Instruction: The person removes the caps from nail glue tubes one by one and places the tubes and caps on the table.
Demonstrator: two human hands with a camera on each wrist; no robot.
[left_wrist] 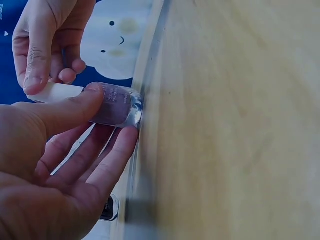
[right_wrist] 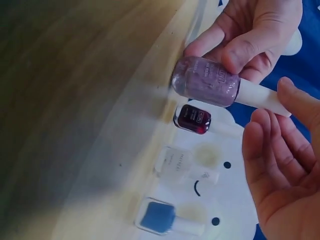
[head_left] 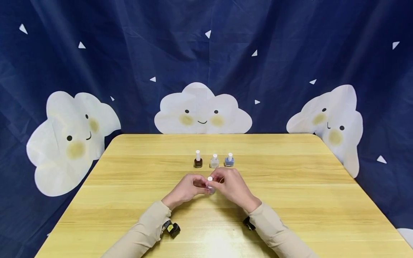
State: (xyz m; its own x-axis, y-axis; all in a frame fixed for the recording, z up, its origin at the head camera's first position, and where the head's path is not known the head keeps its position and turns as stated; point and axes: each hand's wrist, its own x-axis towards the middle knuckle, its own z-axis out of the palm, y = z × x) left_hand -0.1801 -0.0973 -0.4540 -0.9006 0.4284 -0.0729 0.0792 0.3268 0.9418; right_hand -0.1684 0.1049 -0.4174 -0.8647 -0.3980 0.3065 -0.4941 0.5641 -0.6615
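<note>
A mauve nail polish bottle [right_wrist: 205, 82] with a long white cap [right_wrist: 257, 96] is between both hands, over the middle of the table in the head view. My left hand [head_left: 187, 188] grips its glass body between thumb and fingers. Thumb and fingertips of my right hand [head_left: 232, 184] pinch the cap, which sits on the bottle. Whether the bottle's base touches the table I cannot tell. Just beyond the hands stand a dark red nail polish bottle [head_left: 198, 163], a clear whitish one [head_left: 214, 163] and a blue one [head_left: 229, 162], all with white caps.
The wooden table [head_left: 290, 200] reaches back to a dark blue curtain [head_left: 180, 43] printed with white clouds and small triangles. Both wrists carry a small black camera [head_left: 174, 230] on a strap.
</note>
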